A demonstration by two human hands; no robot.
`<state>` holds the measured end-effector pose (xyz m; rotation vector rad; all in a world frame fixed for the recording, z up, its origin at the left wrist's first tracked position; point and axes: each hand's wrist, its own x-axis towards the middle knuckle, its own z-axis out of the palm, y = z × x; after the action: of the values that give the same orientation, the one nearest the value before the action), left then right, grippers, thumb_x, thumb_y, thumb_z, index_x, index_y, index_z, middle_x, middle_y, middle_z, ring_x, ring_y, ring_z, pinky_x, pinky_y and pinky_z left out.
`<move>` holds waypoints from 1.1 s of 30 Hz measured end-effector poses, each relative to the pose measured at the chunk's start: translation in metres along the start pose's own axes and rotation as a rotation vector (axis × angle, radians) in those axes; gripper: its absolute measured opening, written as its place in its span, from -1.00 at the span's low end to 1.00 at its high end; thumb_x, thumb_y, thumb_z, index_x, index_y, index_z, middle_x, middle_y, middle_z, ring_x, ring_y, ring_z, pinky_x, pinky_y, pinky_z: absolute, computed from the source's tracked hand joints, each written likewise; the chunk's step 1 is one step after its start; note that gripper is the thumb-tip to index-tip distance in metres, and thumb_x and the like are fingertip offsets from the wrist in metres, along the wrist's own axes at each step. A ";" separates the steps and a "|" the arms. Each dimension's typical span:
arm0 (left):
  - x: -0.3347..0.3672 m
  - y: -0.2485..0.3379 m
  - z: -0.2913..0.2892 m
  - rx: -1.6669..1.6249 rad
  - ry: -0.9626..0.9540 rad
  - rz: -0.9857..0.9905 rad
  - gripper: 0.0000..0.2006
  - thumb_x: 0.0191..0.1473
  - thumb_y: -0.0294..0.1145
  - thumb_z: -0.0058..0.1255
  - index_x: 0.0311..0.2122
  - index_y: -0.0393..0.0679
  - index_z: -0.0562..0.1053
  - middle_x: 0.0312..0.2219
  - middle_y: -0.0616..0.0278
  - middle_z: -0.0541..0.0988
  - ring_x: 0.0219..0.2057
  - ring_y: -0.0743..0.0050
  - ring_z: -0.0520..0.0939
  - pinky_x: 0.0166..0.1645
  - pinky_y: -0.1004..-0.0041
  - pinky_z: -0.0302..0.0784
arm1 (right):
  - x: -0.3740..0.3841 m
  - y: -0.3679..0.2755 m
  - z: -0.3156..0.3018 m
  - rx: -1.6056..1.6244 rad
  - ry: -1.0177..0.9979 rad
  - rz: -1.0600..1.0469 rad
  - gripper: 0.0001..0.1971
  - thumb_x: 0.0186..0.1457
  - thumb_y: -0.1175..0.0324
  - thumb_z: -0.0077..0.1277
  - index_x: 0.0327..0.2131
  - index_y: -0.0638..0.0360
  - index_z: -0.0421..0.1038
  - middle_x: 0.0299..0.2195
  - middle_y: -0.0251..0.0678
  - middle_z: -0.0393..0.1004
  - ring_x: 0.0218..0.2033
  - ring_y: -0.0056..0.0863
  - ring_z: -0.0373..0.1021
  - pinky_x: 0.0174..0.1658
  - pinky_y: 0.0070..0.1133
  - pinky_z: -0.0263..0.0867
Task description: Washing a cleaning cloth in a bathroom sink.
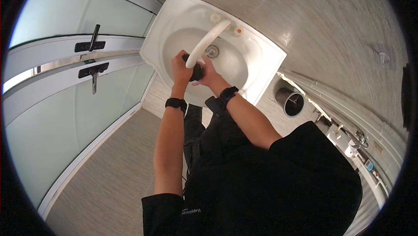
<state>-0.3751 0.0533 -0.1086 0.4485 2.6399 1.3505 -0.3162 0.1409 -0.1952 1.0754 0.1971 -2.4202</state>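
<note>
Over the basin of a white sink (265, 57), a small black object (197, 73) is gripped between my two hands, right under the end of the curved white faucet (209, 40). Its kind is too unclear to name; it looks dark and bulky. My left hand (179, 65) closes on its left side, fingers partly hidden behind the spout. From the right, my right hand (210, 73) holds its other side, with the thumb side nearest the faucet. The round metal drain (212, 52) shows just beyond the hands. I cannot make out any running water.
Two faucet knobs, one with an orange dot (239, 31), sit at the sink's back. Frosted doors with black handles (90, 46) stand at left. A dark bin (291, 102) is on the floor at right, near white wall pipes (344, 114).
</note>
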 end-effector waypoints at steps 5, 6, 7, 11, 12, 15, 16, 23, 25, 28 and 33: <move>0.001 0.008 -0.009 0.160 0.123 -0.141 -0.80 -0.23 -0.42 0.17 -0.57 -0.27 0.39 -0.69 0.01 0.47 -0.61 -0.06 0.52 -0.51 0.29 0.39 | -0.036 -0.016 0.024 0.101 0.041 0.053 -0.26 -0.07 -0.31 -0.16 0.08 -0.02 0.18 0.10 -0.22 0.17 0.17 -0.03 0.01 0.02 0.24 -0.26; 0.000 0.012 -0.008 0.160 0.125 -0.144 -0.80 -0.23 -0.42 0.17 -0.57 -0.27 0.39 -0.69 0.01 0.47 -0.61 -0.06 0.52 -0.51 0.29 0.39 | -0.041 -0.017 0.030 0.123 0.023 0.083 -0.33 0.00 -0.20 -0.13 0.10 0.00 0.15 0.02 -0.20 0.26 0.15 -0.03 0.06 0.03 0.19 -0.12; -0.001 0.015 -0.007 0.191 0.156 -0.104 -0.80 -0.23 -0.41 0.17 -0.56 -0.26 0.38 -0.67 0.03 0.47 -0.58 -0.05 0.52 -0.48 0.28 0.39 | -0.048 -0.013 0.038 0.122 0.023 0.086 -0.33 0.00 -0.20 -0.13 0.10 0.00 0.15 0.02 -0.20 0.26 0.15 -0.03 0.06 0.03 0.19 -0.12; 0.002 0.023 0.001 0.113 0.186 0.110 -0.79 -0.21 -0.39 0.14 -0.53 -0.24 0.35 -0.57 0.06 0.46 -0.47 -0.02 0.49 -0.40 0.22 0.37 | -0.036 -0.004 0.044 0.220 -0.249 -0.019 -0.39 -0.01 -0.25 -0.16 -0.08 0.03 0.31 -0.08 -0.21 0.37 0.01 -0.12 0.22 0.06 -0.01 0.06; 0.002 0.029 0.005 0.110 0.183 0.112 -0.79 -0.21 -0.39 0.14 -0.53 -0.24 0.35 -0.57 0.06 0.46 -0.47 -0.02 0.49 -0.40 0.22 0.37 | -0.027 -0.005 0.037 0.257 -0.289 -0.055 -0.33 -0.07 -0.36 -0.16 -0.16 0.03 0.36 -0.13 -0.22 0.42 -0.06 -0.13 0.28 0.06 -0.09 0.12; 0.005 0.041 0.014 0.086 0.107 0.215 -0.80 -0.22 -0.40 0.14 -0.50 -0.21 0.36 -0.50 0.07 0.45 -0.39 0.00 0.48 -0.34 0.18 0.36 | 0.000 -0.016 0.023 0.189 -0.458 -0.193 -0.45 0.04 -0.24 -0.18 -0.18 0.03 0.38 -0.24 -0.24 0.45 -0.17 -0.24 0.38 -0.05 -0.27 0.28; 0.000 0.034 0.008 0.087 0.116 0.198 -0.80 -0.22 -0.40 0.14 -0.50 -0.21 0.36 -0.50 0.07 0.45 -0.40 -0.01 0.48 -0.35 0.18 0.36 | -0.003 -0.009 0.033 0.192 -0.459 -0.173 -0.45 0.04 -0.24 -0.18 -0.18 0.03 0.38 -0.24 -0.24 0.45 -0.17 -0.24 0.38 -0.05 -0.27 0.28; 0.001 0.027 0.016 -0.002 0.135 0.174 -0.80 -0.25 -0.41 0.15 -0.52 -0.22 0.37 -0.55 0.05 0.47 -0.47 -0.04 0.48 -0.41 0.21 0.36 | 0.025 -0.001 0.029 0.352 -0.507 -0.096 -0.62 0.14 0.05 -0.24 -0.16 0.10 0.37 -0.24 -0.21 0.46 -0.18 -0.28 0.39 -0.13 -0.32 0.33; 0.003 0.011 0.014 -0.034 0.132 0.087 -0.80 -0.21 -0.40 0.15 -0.54 -0.24 0.36 -0.60 0.05 0.45 -0.54 0.05 0.48 -0.45 0.25 0.35 | 0.028 0.012 0.030 0.279 -0.299 -0.199 -0.64 0.12 0.07 -0.22 -0.17 0.10 0.37 -0.24 -0.25 0.46 -0.19 -0.33 0.40 -0.15 -0.35 0.35; 0.001 -0.003 0.020 -0.061 0.177 -0.037 -0.78 -0.09 -0.38 0.11 -0.58 -0.27 0.36 -0.69 0.09 0.43 -0.64 0.28 0.44 -0.53 0.35 0.30 | 0.030 0.014 0.030 0.208 -0.081 -0.315 -0.65 0.09 0.09 -0.19 -0.18 0.10 0.38 -0.24 -0.29 0.46 -0.21 -0.37 0.41 -0.18 -0.38 0.36; -0.016 -0.042 0.023 -0.465 0.297 -0.380 -0.72 0.10 -0.27 -0.09 -0.55 -0.25 0.40 -0.62 0.24 0.48 -0.59 0.49 0.46 -0.50 0.40 0.34 | -0.008 0.013 0.060 -1.068 0.770 -0.591 -0.67 0.04 0.20 -0.16 -0.53 0.27 0.47 -0.52 -0.01 0.48 -0.40 -0.05 0.44 -0.27 -0.29 0.35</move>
<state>-0.3621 0.0425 -0.1566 -0.3171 2.3192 1.9202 -0.3450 0.1133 -0.1478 1.3820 1.9941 -1.6338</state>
